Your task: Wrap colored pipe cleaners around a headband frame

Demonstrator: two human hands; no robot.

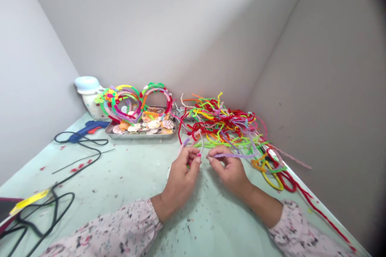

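Plain grey walls point(150, 28) are enclosing the work place on three sides, and a soft shadow is lying across the back one. Below them, the table point(120, 217) is wearing a pale green cover, marked by dark specks and small red scraps point(80, 166). To the right of the middle, a tangled pile of fuzzy stems point(217, 120) is spreading in many colours. Beside it, a metal tray point(141, 137) is carrying seashells point(153, 124), while wound hoops point(157, 86) are resting on these. Further left, a blue glue gun point(81, 131) is lying near its black cord point(98, 156).

In front of the pile, the left hand point(181, 174) is pinching a pale stem point(202, 140) near a small pink part point(199, 155); how these are joining, I cannot tell. The right hand point(230, 170) is gripping the end of a purple stem point(238, 155), which is stretching to the right, toward the pile. In my judgement, this stem is being very light, soft outside and bendable, not slippery or fragile; its end is offering a good place for fingertips.
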